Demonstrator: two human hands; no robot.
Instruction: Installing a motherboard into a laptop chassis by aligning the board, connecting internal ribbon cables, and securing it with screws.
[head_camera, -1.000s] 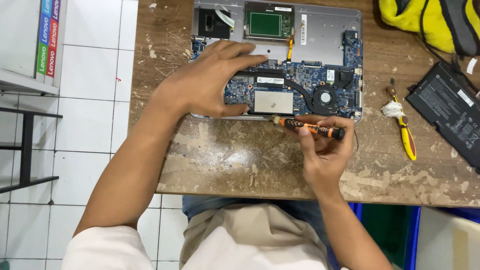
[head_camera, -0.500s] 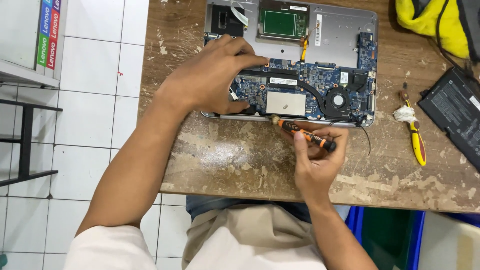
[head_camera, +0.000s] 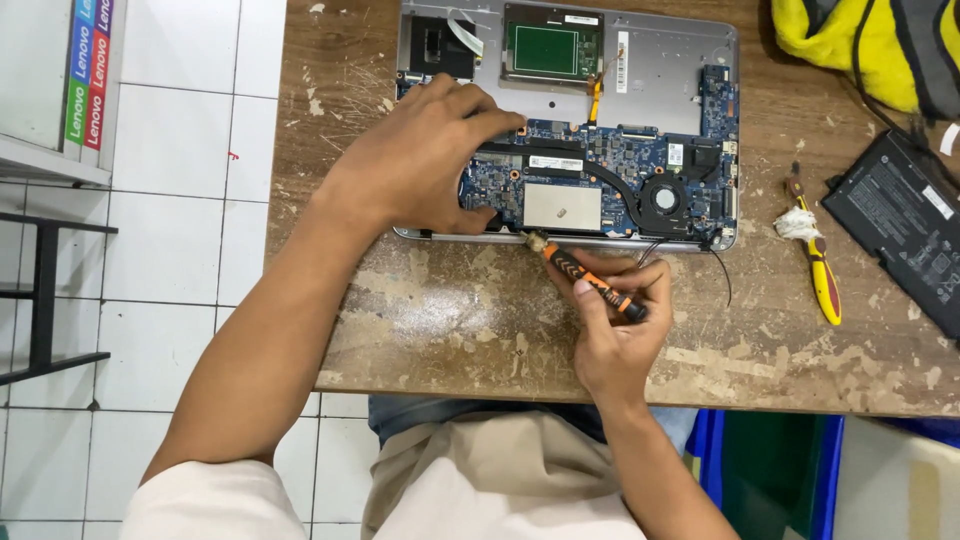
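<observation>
Pressing flat on the opened silver laptop base with exposed blue circuit board (head_camera: 640, 70), the left hand (head_camera: 425, 160) has fingers spread over the board's left part, grip closed on nothing. Right hand (head_camera: 615, 330) pinches the black-and-orange precision screwdriver (head_camera: 585, 280) between thumb and fingertips; its tip touches the laptop's near edge, just below the square silver plate (head_camera: 562, 205). Laptop lies at the far side of the worn wooden tabletop (head_camera: 450, 320). Black fan (head_camera: 662, 195) sits right of the plate. Yellow-handled tool (head_camera: 822, 280) and flat black battery pack (head_camera: 900, 225) lie to the right, well apart from the hands. Yellow bag (head_camera: 840, 45) at far right corner.
</observation>
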